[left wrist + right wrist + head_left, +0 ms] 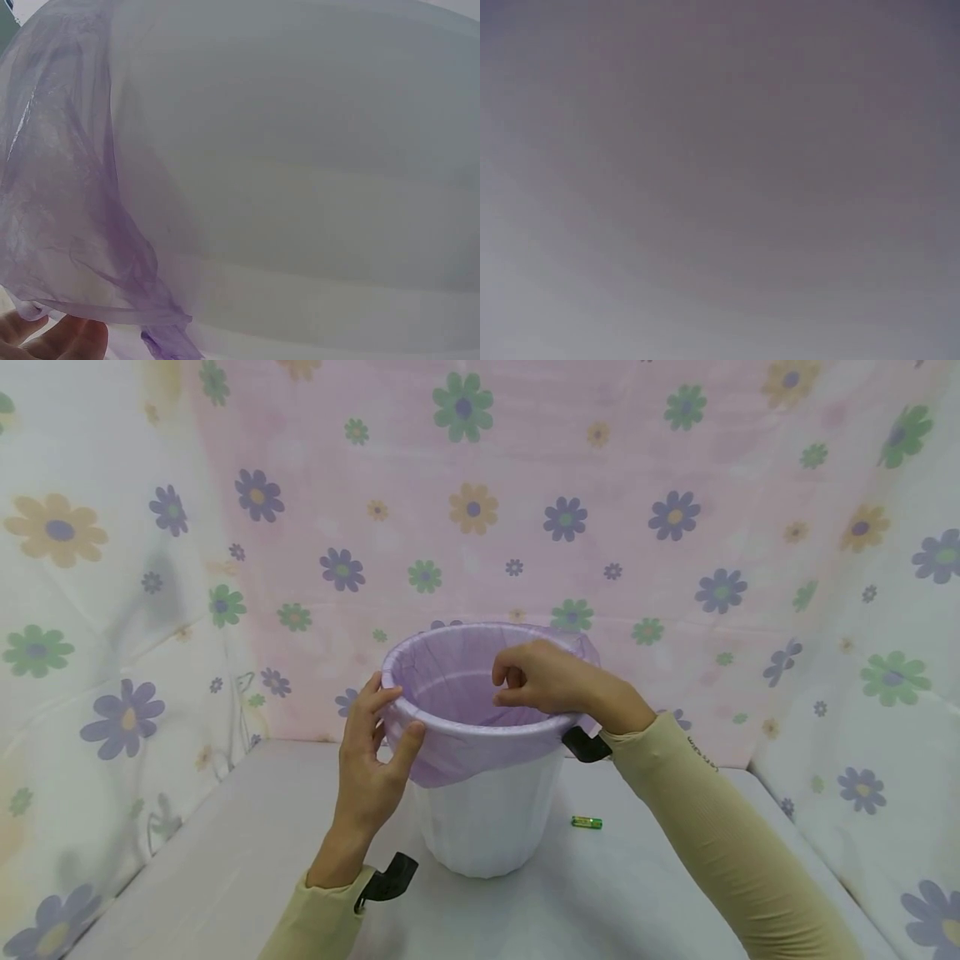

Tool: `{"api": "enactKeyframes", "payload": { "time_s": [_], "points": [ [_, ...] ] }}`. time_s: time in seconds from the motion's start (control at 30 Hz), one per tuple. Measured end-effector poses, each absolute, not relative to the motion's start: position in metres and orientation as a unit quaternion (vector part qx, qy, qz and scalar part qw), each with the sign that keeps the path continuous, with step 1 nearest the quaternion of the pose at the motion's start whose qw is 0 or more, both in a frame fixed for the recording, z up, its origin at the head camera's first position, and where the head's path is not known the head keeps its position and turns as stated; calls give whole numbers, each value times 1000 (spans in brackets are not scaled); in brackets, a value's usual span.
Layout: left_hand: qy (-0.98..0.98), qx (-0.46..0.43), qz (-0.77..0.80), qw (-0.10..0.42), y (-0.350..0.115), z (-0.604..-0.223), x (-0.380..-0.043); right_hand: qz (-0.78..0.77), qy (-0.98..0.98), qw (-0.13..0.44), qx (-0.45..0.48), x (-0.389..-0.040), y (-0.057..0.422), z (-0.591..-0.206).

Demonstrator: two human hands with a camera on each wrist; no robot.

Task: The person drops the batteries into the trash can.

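Note:
A white trash bin [483,818] stands upright, lined with a thin purple garbage bag [450,756] folded out over its rim. My left hand [375,768] grips the rim at the near left, thumb on the front and fingers round the side. The left wrist view shows fingertips [82,337] beside the hanging edge of the bag. Over the bin's mouth my right hand [555,681] has its fingers curled, with nothing visible between them. Its forearm crosses the right side of the rim. The right wrist view is a grey blur.
A green and gold battery [587,822] lies on the white tabletop [637,893], right of the bin. Flower-patterned cloth [405,468] hangs behind the table and along both sides. Black wrist mounts [390,878] stick out below both wrists.

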State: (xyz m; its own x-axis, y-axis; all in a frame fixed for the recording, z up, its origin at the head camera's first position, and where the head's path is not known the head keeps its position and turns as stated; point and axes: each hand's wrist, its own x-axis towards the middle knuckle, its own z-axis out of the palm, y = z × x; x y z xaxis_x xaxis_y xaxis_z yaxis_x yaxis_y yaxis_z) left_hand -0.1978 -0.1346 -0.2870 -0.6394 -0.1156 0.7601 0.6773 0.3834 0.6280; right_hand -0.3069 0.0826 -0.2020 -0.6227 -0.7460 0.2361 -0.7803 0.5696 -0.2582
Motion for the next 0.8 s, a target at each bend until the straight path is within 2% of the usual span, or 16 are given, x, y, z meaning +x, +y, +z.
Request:
{"api": "enactKeyframes", "payload": {
  "time_s": [0.53, 0.8],
  "points": [
    [-739, -191, -525, 377, -136, -284, -200, 179, -884, 47, 429, -308, 83, -198],
    [-739, -191, -529, 372, -136, -280, -201, 199, -884, 81, 416, -302, 98, -188]
  ]
}}
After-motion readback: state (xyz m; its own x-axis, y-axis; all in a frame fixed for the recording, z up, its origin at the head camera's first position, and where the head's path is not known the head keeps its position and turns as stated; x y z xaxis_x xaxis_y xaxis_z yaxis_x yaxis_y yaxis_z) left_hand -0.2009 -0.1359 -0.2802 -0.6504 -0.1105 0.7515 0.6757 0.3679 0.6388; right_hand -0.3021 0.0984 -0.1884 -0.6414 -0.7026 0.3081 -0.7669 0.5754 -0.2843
